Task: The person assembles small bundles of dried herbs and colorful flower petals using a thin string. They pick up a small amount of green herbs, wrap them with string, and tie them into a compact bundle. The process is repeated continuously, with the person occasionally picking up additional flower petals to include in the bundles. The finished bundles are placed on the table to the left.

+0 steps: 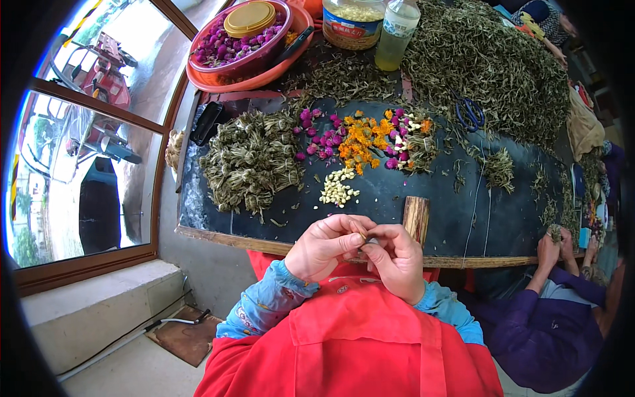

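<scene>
Close to the table's front edge, my left hand [329,247] and my right hand [397,259] meet with fingertips pinched together. Between them is something small and dark, mostly covered by the fingers. Just beyond my hands lies a small pile of cream-coloured buds [338,189]. Behind it are loose orange flowers [359,151] and purple globe flowers [325,141]. Tied bundles of dried leaves [250,162] are stacked to the left. A short wooden stick [415,222] stands out beside my right hand. White threads [475,198] run over the dark tabletop [397,218].
Blue-handled scissors [470,114] lie by a large heap of dried leaves [489,59]. At the back are a pink basin [276,55] of purple flowers, a jar [352,28] and a bottle [395,40]. Another person's purple sleeve [522,311] is at the right.
</scene>
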### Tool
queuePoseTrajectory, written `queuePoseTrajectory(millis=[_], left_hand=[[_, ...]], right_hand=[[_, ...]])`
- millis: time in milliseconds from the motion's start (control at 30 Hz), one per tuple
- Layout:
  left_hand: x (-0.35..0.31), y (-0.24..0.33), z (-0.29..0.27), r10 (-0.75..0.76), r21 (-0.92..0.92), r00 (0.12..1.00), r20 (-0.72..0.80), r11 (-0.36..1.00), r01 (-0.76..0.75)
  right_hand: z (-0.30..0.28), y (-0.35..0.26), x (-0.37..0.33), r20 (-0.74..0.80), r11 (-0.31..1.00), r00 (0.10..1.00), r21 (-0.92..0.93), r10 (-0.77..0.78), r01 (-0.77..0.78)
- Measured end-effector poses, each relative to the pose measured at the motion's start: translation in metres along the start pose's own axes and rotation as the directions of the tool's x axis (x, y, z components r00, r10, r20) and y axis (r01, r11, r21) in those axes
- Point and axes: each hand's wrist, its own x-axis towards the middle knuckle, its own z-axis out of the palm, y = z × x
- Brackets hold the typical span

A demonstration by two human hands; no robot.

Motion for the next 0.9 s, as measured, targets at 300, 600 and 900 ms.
queuePoseTrajectory(millis=[300,600,900], left_hand=[[0.006,-0.005,-0.003,0.101,-0.11,0.995,-0.01,0.989,-0.101],[0.008,-0.015,-0.003,0.132,-0.224,0.991,0.014,0.966,-0.126],[0.01,-0.017,-0.003,0.164,-0.242,0.986,0.042,0.959,-0.149]], right_hand=[[-0.008,0.0,0.004,0.037,0.918,0.966,-0.303,-0.256,0.255],[-0.011,0.0,0.002,0.05,0.949,0.986,-0.266,-0.159,0.167],[-0.011,-0.005,0.002,0.062,0.958,0.987,-0.237,-0.151,0.162]])
